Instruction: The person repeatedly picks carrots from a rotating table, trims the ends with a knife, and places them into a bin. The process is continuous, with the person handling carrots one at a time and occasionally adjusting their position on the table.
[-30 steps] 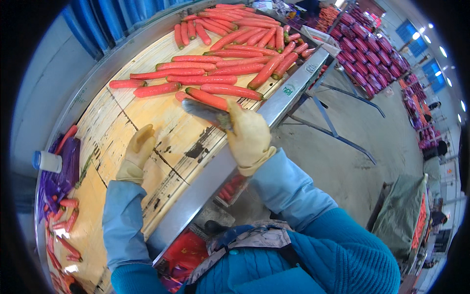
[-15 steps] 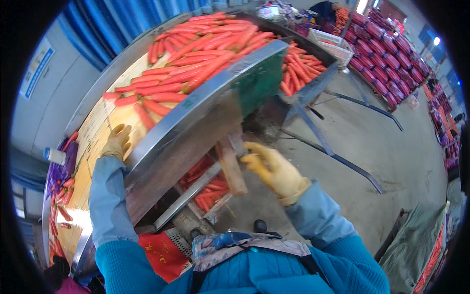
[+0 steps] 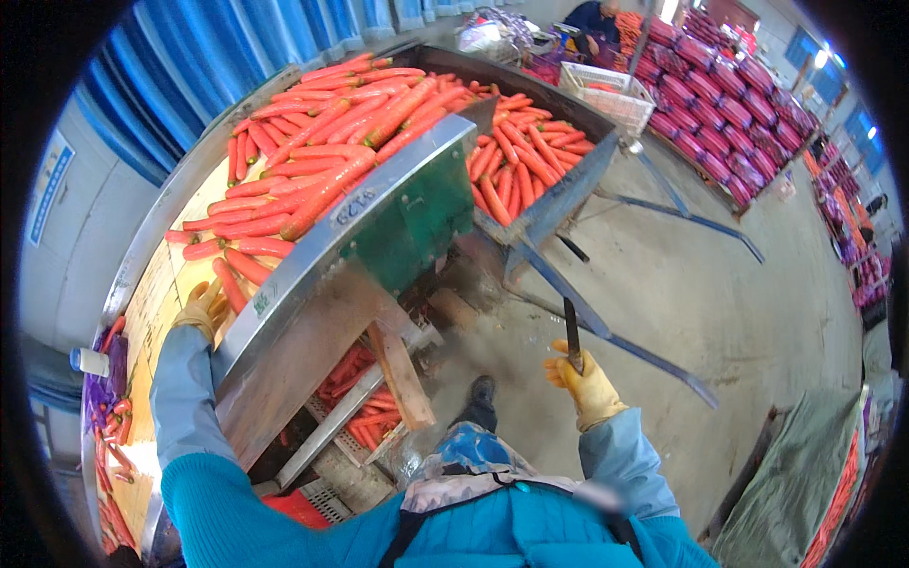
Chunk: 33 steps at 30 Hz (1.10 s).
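My left hand [image 3: 201,310], in a yellow glove, rests on the wooden sorting table [image 3: 180,364] with its fingers apart and nothing in them. Just beyond its fingertips lie the nearest of the heaped orange carrots [image 3: 327,156]. Out over the floor to the right, my gloved right hand [image 3: 589,386] is closed round a dark, narrow knife [image 3: 572,331] that points upward.
A metal rim [image 3: 350,213] edges the table. Beyond it stands a metal cart [image 3: 559,194] of carrots, its long handles [image 3: 625,348] reaching over the floor. Below the table are crates of carrots [image 3: 371,417]. Purple-red sacks [image 3: 720,118] are stacked at far right, near a person [image 3: 595,24].
My right hand has moved right, away from the table, and the knife now shows plainly. My left hand stays on the table. The view has shifted, showing more of the cart.
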### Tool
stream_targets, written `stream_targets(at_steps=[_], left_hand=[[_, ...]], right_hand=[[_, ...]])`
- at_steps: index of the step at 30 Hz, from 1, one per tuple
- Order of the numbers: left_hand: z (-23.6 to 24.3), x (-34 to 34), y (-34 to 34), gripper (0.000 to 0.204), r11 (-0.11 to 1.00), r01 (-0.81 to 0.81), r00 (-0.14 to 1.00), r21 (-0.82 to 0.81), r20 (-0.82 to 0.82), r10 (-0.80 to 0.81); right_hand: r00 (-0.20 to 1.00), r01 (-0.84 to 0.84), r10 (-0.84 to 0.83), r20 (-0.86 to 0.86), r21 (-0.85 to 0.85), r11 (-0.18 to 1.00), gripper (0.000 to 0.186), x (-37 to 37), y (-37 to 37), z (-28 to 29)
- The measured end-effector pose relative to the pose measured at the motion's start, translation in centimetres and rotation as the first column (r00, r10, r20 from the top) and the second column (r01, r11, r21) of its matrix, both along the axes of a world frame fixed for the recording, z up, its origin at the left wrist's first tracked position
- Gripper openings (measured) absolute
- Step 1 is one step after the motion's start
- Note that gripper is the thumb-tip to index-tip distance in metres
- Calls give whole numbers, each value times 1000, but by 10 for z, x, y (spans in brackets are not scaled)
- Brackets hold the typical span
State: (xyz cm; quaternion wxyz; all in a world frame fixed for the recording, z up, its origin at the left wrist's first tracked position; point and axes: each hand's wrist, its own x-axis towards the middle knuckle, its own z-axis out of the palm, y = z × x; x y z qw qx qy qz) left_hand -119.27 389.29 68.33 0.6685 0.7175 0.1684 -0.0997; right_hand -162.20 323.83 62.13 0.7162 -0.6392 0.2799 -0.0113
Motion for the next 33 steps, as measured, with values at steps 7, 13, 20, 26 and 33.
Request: stream_targets(at_steps=[7, 13, 20, 26, 33], left_hand=[[4, 31, -78, 69, 976, -217, 973, -3, -87, 216], [42, 14, -145, 68, 941, -290, 957, -172, -77, 281], [105, -17, -251, 66, 865, -345, 938, -365, -152, 310], [112, 2, -303, 64, 810, -282, 959, -514, -180, 220], [121, 120, -382, 44, 954, -212, 954, -212, -255, 156]], right_hand=[[998, -28, 31, -52, 67, 997, 46, 74, -76, 5], [996, -60, 69, -59, 144, 988, 44, 135, -125, -20], [978, -167, 197, -72, 304, 938, 43, 215, -138, -39], [961, -275, 266, 76, 367, 889, 44, 322, -158, -21], [969, -187, 114, 219, 350, 918, 46, 424, -213, 10]])
